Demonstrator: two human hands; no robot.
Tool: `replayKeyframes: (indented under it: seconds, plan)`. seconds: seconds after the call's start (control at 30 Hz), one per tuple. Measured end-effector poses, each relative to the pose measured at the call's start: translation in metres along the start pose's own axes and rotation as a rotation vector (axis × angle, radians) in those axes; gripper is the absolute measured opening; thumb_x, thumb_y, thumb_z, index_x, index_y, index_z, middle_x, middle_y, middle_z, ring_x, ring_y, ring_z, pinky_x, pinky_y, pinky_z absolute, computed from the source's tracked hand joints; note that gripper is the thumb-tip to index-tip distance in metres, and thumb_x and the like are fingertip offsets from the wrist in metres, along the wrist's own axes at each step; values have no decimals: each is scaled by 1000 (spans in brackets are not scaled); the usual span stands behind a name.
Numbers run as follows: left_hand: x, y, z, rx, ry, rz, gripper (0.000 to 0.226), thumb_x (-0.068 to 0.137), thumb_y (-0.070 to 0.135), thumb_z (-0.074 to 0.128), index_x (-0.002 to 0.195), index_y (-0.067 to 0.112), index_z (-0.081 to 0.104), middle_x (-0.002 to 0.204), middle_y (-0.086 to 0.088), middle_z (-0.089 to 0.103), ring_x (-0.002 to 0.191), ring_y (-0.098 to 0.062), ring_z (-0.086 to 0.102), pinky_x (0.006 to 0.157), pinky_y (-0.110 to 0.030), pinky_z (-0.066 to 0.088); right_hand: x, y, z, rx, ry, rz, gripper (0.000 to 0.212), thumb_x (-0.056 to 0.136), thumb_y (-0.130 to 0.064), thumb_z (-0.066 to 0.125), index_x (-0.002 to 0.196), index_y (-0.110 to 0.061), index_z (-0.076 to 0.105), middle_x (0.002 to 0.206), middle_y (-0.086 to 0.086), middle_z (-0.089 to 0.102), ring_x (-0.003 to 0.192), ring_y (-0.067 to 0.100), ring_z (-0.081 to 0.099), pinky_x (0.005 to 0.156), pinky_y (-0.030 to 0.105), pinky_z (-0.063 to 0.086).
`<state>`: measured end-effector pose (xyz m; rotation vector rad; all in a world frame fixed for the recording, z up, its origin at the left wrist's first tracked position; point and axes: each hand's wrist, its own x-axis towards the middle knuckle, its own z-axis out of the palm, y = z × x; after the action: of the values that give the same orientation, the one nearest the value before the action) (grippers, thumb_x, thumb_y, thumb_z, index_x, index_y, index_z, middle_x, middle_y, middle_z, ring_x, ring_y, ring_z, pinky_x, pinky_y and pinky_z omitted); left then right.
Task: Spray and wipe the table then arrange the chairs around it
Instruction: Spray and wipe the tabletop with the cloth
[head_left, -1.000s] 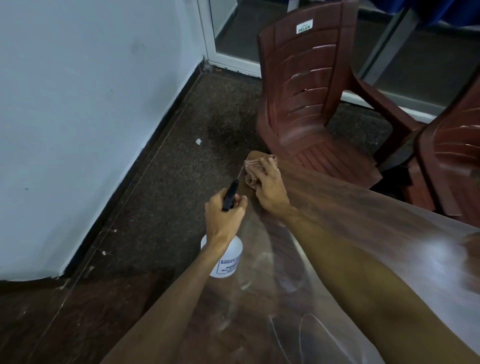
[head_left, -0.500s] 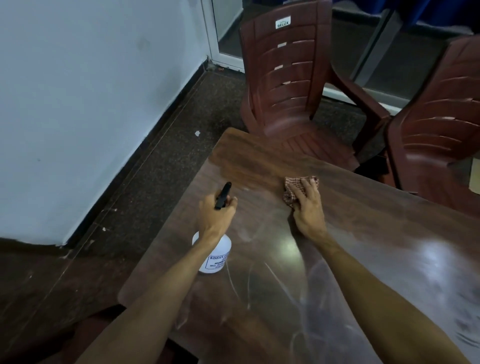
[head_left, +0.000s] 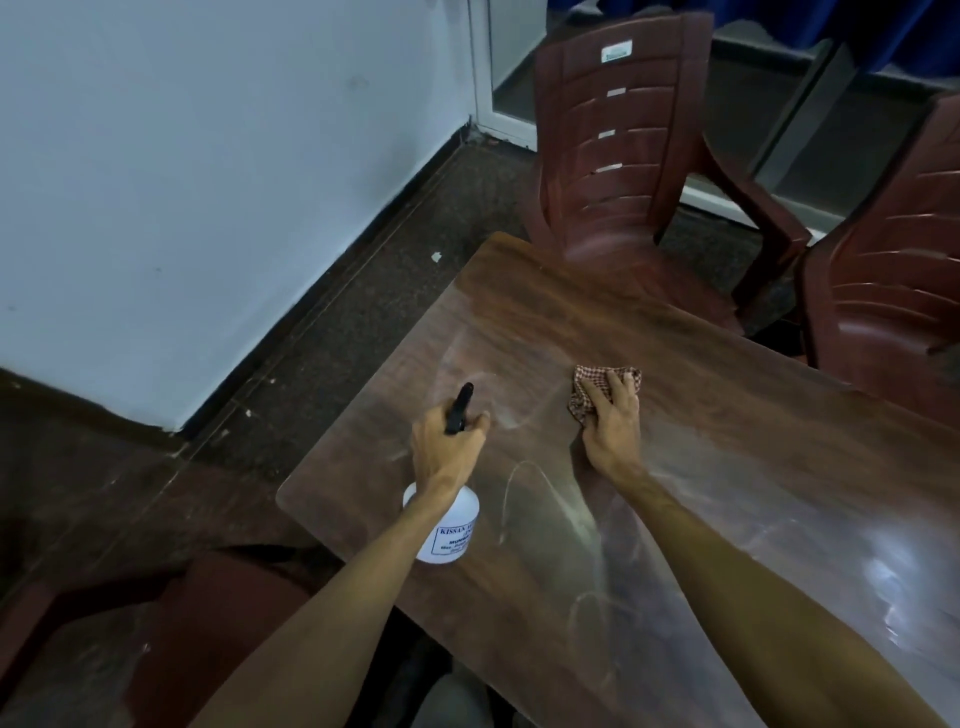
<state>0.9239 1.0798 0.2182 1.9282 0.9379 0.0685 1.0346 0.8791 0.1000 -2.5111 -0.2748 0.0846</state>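
Glossy wood table (head_left: 675, 467), checked cloth (head_left: 589, 387)

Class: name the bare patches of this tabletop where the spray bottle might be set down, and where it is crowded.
Bare: between the cloth and the far corner by the chair; right of the right hand. Crowded: near-left edge, where the left hand holds the spray bottle.
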Motion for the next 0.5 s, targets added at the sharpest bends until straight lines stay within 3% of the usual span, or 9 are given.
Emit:
replayKeyframes:
  seconds: [0.1, 0.23, 0.3, 0.4, 0.5]
  plan:
    - [8, -10, -24, -30, 42, -6, 27, 89, 24, 78, 66, 18, 64, 55, -1, 64, 57, -29, 69, 64, -49, 64, 1, -32, 26, 7, -23, -51, 62, 82, -2, 58, 143, -16, 54, 154, 27, 34, 146, 49, 20, 122, 58, 13]
    - [29, -24, -51, -67, 37, 13, 30, 91, 18, 74, 64, 13, 61, 53, -10, 58, 52, -27, 61, 59, -50, 59, 13, -78, 66, -74, -286, -585, 70, 83, -4, 56, 149, -22, 45, 160, 17, 29, 150, 39, 17, 123, 52, 14]
    - [47, -30, -62, -90, 47, 20, 31, 91, 18, 74, 63, 15, 61, 51, -4, 57, 51, -23, 59, 59, -48, 58, 53, -93, 74, -76, -269, -559, 72, 78, -1, 56, 147, -20, 47, 157, 19, 32, 147, 40, 22, 122, 51, 16]
    - [70, -38, -72, -131, 50, 37, 27, 92, 19, 73, 67, 15, 63, 54, -5, 59, 51, -20, 58, 60, -51, 60, 82, -120, 85, -37, -151, -300, 67, 79, -2, 54, 144, -17, 52, 153, 25, 35, 145, 48, 25, 120, 59, 19]
    - [89, -38, -80, -167, 40, 44, 29, 93, 21, 74, 67, 18, 61, 55, -3, 60, 51, -22, 60, 59, -54, 60, 46, -138, 102, -91, -321, -560, 72, 82, -8, 55, 151, -24, 41, 161, 15, 27, 152, 35, 14, 123, 52, 10]
